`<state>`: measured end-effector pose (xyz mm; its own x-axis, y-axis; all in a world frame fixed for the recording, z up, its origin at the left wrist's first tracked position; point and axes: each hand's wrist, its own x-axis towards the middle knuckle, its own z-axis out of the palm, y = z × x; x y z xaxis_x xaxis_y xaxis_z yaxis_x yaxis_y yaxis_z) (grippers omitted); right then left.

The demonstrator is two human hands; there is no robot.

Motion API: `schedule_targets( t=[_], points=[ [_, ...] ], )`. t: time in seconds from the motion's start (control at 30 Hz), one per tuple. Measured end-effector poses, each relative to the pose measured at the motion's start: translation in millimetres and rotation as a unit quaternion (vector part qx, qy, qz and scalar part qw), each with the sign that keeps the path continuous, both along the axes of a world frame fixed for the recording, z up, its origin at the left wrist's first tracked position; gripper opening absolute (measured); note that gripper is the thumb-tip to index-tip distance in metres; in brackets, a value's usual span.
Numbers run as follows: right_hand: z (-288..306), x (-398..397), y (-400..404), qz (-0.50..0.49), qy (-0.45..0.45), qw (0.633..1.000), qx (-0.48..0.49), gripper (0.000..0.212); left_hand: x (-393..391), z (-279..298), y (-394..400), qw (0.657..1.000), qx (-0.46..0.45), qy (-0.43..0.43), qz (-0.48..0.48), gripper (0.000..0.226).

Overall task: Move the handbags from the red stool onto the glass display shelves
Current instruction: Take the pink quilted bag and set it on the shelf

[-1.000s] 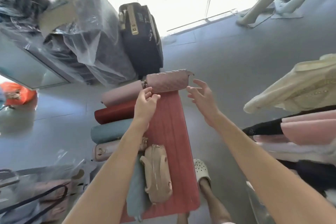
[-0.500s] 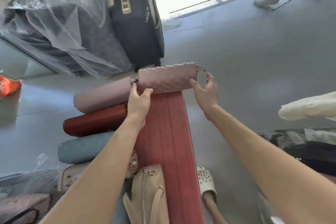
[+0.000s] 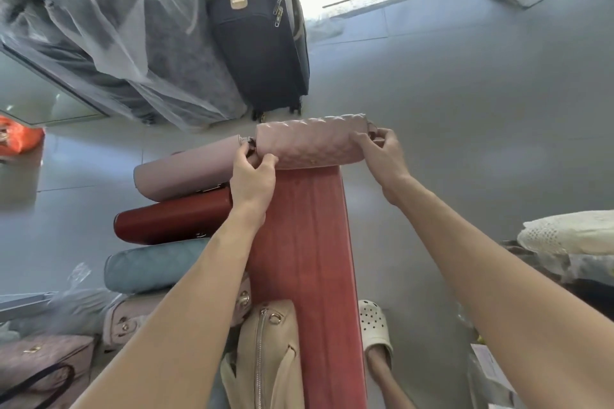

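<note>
A quilted pink handbag (image 3: 312, 141) lies across the far end of the long red stool (image 3: 302, 242). My left hand (image 3: 252, 181) pinches its left end and my right hand (image 3: 382, 156) grips its right end. Left of the stool lie a plain pink bag (image 3: 186, 169), a dark red bag (image 3: 172, 217), a light blue quilted bag (image 3: 153, 266) and a pale pink bag with gold clasps (image 3: 133, 322). A beige zipped bag (image 3: 265, 355) rests on the stool's near end. No glass shelf is in view.
A dark suitcase (image 3: 259, 36) and plastic-wrapped bundles (image 3: 109, 33) stand on the grey floor beyond the stool. An orange bag (image 3: 18, 138) lies far left. Folded clothes (image 3: 568, 236) sit at the right. My foot in a white clog (image 3: 375, 325) is beside the stool.
My right hand has closed on the quilted bag's right end, which it was only reaching toward before. The left hand keeps its hold on the left end. The camera has moved nearer.
</note>
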<state>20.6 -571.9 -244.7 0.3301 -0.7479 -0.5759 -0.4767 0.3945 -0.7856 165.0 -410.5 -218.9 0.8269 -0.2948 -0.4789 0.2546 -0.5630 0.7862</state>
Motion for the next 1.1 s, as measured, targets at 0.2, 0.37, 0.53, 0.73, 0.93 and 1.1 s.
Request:
schedule_targets(
  t=[0.2,0.37,0.53,0.73,0.93,1.1],
  points=[
    [1,-12,19,-0.027,0.014,0.999,-0.008,0.047,-17,-2,7,0.999,0.013,-0.012,0.029,0.032],
    [-3,-40,39,-0.03,0.038,0.999,0.008,0.047,-30,3,19,0.999,0.033,-0.017,0.031,0.045],
    [-3,-54,49,-0.006,0.041,0.999,0.014,0.079,-34,4,23,0.998,0.061,-0.031,0.013,0.044],
    [-7,-67,58,0.042,0.038,0.998,0.015,0.095,-33,7,30,0.994,0.077,-0.049,-0.058,0.049],
    [-13,-89,73,0.083,0.057,0.995,-0.024,0.11,-37,5,41,0.99,0.08,-0.07,-0.093,0.041],
    [-6,-94,86,0.057,0.091,0.99,-0.094,0.079,-47,2,53,0.99,0.068,-0.074,-0.099,0.042]
  ],
)
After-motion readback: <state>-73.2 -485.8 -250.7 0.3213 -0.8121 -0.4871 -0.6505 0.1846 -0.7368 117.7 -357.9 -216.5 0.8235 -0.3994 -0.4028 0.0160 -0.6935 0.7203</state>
